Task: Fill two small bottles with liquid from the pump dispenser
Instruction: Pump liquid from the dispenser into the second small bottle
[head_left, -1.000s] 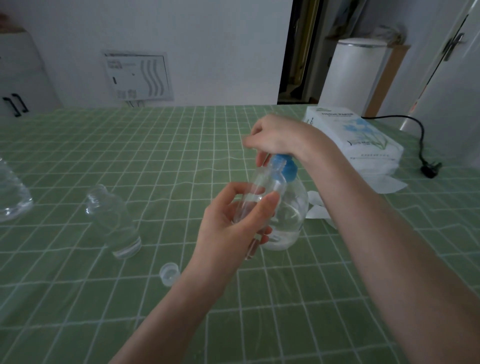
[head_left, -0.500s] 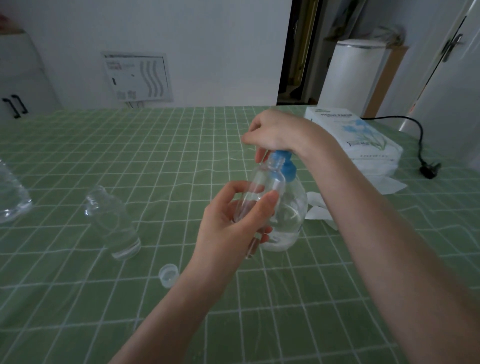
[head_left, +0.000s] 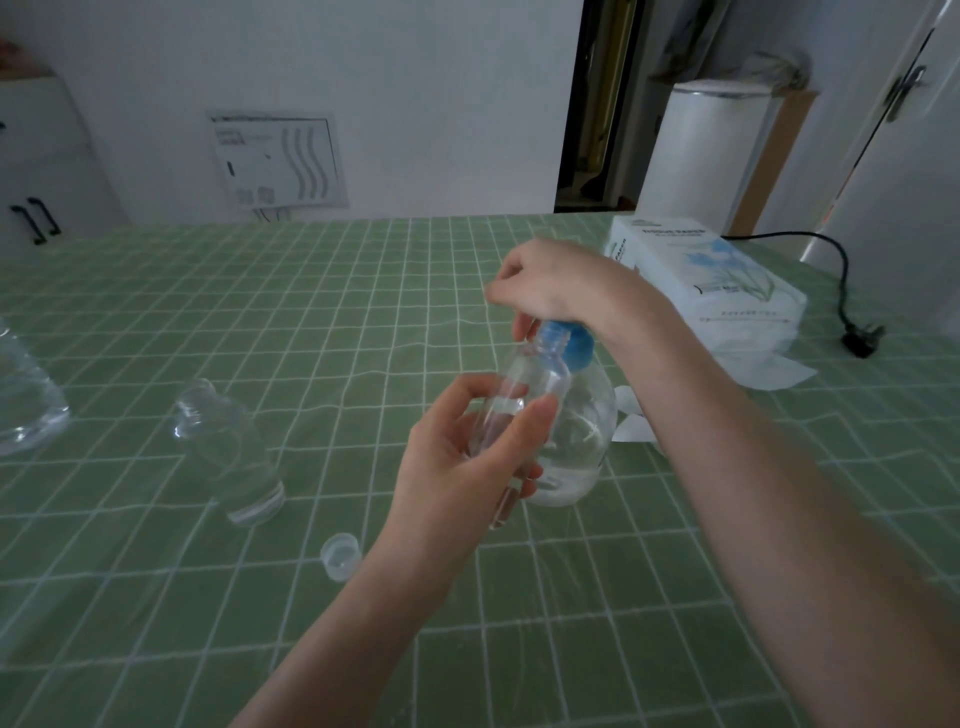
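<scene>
Head view: your left hand (head_left: 457, 460) grips the small bottle (head_left: 525, 382); your right hand (head_left: 551, 283) curls its fingers over the blue pump (head_left: 575, 347). Hold the bottle's mouth under it, press slowly.

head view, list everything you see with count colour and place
dispenser: 1, clear with blue pump, centre
held bottle: 1, clear, in front of dispenser
spare bottle: 1, clear, uncapped, standing left
cap: 1, clear, lying near side
big bottle: 1, clear, left edge
tissue pack: 1, white, far right
plug: 1, black, right edge
cloth: 1, green check, under everything
left hand: 1, grips held bottle
right hand: 1, on dispenser's pump
</scene>
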